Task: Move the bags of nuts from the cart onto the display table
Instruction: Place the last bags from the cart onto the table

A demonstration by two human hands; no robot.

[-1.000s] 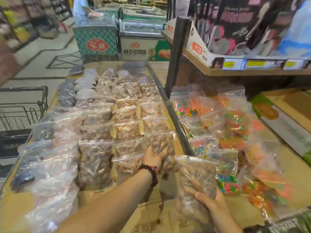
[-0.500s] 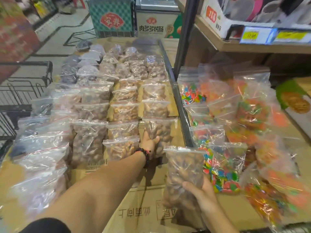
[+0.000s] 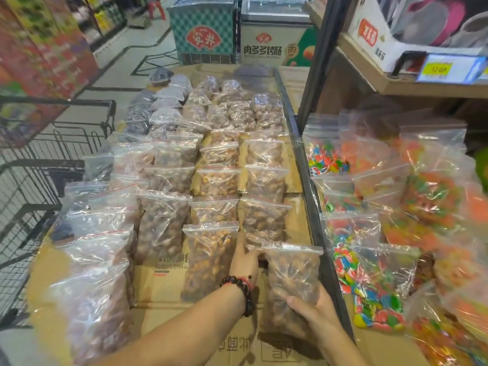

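Observation:
Rows of clear zip bags of nuts (image 3: 216, 180) cover the cardboard-lined display table (image 3: 155, 289). My right hand (image 3: 313, 309) grips the lower end of one bag of nuts (image 3: 290, 273), which lies at the near end of the rightmost row, just left of the black divider rail (image 3: 303, 180). My left hand (image 3: 244, 260), with a dark bead bracelet at the wrist, reaches between that bag and the neighbouring bag (image 3: 208, 260). Its fingers are straight and touch the held bag's top left corner. The wire cart (image 3: 52, 180) stands at the left; its contents are out of sight.
Bags of coloured candy (image 3: 375, 281) fill the section right of the rail. A wooden shelf (image 3: 396, 85) with price tags overhangs them, carried by a black post (image 3: 322, 56). Freezer chests (image 3: 237, 35) stand beyond the table's far end. An aisle runs along the left.
My right hand has carried the bag left across the rail and lowered it onto the nut side. My left hand has drawn back from the bag ahead to the held bag's corner.

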